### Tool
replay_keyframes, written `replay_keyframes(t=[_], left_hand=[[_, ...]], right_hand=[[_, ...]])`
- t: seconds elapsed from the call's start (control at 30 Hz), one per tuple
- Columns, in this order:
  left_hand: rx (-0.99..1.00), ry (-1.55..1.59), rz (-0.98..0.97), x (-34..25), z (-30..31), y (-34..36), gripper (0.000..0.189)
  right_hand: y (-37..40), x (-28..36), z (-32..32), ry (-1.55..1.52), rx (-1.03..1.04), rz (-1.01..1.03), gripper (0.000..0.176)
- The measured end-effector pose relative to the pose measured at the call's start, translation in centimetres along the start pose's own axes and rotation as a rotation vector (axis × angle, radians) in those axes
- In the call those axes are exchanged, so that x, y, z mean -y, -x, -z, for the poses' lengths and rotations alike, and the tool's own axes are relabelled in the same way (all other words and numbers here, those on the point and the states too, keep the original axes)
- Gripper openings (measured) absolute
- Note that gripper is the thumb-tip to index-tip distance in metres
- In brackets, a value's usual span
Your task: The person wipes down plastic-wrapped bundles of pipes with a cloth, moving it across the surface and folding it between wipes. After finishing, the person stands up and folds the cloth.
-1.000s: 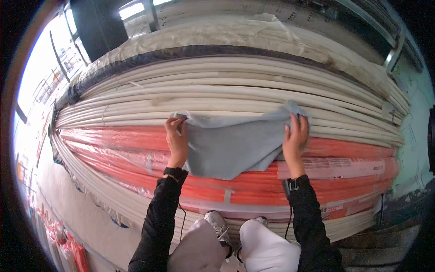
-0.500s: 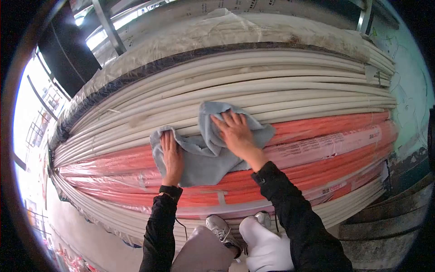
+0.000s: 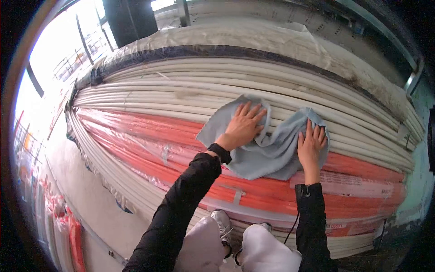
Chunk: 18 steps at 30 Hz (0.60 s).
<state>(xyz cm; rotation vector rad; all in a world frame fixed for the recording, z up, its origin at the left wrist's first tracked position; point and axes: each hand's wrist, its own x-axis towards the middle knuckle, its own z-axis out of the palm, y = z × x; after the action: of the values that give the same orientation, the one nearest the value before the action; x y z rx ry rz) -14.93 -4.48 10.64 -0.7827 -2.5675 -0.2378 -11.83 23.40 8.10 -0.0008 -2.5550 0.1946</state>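
Observation:
A grey-blue cloth (image 3: 267,164) lies rumpled across the long stack, partly over the white pipes (image 3: 167,99) and partly over the red pipes in clear plastic (image 3: 140,136). My left hand (image 3: 242,128) rests palm down on the cloth's left part with its fingers extended. On the right part, my right hand (image 3: 311,147) also presses flat, fingers stretched forward over a fold. Both palms are hidden from view.
Behind the pipes runs a plastic-covered bundle (image 3: 213,37). Metal posts (image 3: 183,12) stand at the back. My shoes (image 3: 221,223) are close to the stack's near side. More red-wrapped lengths (image 3: 74,240) stand at lower left.
My view has turned, so the cloth and hands appear farther right. My left hand has moved forward on the cloth, while my right hand now sits nearer to me than the left.

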Motion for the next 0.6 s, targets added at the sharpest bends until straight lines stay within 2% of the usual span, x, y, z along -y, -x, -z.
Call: replay_keyframes(t=[0.3, 0.6], left_hand=[[-0.072, 0.033, 0.058, 0.9, -0.5, 0.5, 0.060], [-0.125, -0.078, 0.212, 7.5, 1.0, 4.6, 0.056]], right_hand=[[0.3, 2.4, 0.7, 0.058, 0.087, 0.055, 0.065], [0.4, 2.7, 1.8, 0.054, 0.085, 0.082, 0.063]])
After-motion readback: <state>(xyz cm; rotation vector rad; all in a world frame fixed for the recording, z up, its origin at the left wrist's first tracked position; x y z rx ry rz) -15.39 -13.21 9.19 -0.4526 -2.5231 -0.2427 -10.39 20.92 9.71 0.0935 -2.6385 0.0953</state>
